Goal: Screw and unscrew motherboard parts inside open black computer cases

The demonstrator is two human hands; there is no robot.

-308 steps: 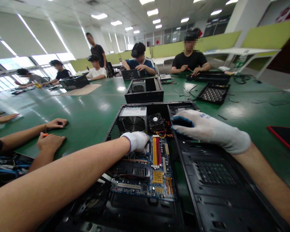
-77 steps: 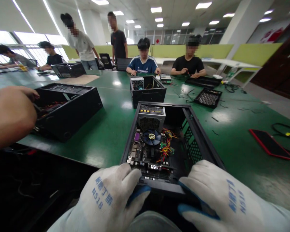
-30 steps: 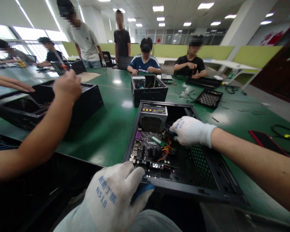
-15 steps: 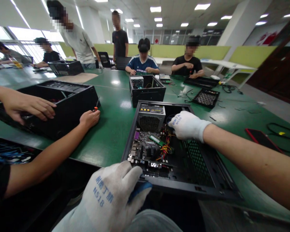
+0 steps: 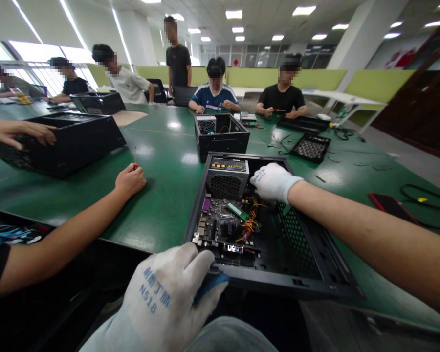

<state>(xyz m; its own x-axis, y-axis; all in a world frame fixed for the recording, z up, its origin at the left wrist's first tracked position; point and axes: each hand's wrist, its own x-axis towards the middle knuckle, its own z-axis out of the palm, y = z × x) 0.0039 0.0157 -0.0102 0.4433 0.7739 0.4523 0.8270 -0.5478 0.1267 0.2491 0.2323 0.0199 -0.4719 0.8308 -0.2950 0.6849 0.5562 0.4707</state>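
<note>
An open black computer case (image 5: 267,281) lies in front of me at the table's edge. My left hand (image 5: 161,293), in a white glove, is closed round its near rim at the left corner. My gloved right hand (image 5: 273,182) reaches into the far part of the case, beside the power supply (image 5: 225,183). Its fingers are curled and whatever they pinch is hidden. A motherboard (image 5: 215,217) sits in the case, with a green memory module (image 5: 237,211) slanting across it. Red, yellow and black cables (image 5: 250,226) bunch up to the right of that module.
Behind my case stands another open case (image 5: 222,144). A co-worker's hand (image 5: 131,180) at left holds a screwdriver near a dark case (image 5: 77,146). To the right are a black tray (image 5: 311,148), a red-edged dark object (image 5: 392,208) and a cable (image 5: 425,198) on the table.
My right hand has shifted slightly left, closer to the power supply. My left hand stays on the rim. The co-worker's case at left has moved away and left; a standing person has bent down.
</note>
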